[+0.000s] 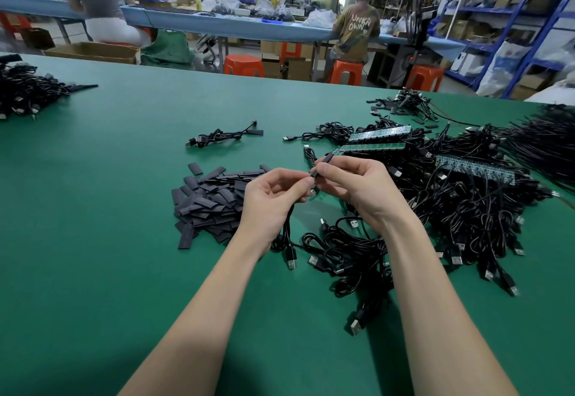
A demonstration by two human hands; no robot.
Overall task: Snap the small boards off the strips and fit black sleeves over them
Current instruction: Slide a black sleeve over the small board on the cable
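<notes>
Both bare forearms rise from the lower edge of the frame and converge at its centre. The left hand (273,193) has its fingers curled inward, tips pinched. The right hand (354,184) meets it from the right, thumb and fingers pinched together.

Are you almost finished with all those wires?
Not nearly. One sleeved cable lies apart on the table, so little looks done. Both hands, left and right, pinch a black sleeve on a cable end. Still left: board strips not yet snapped, a big sleeve pile and a heap of cables.
</notes>
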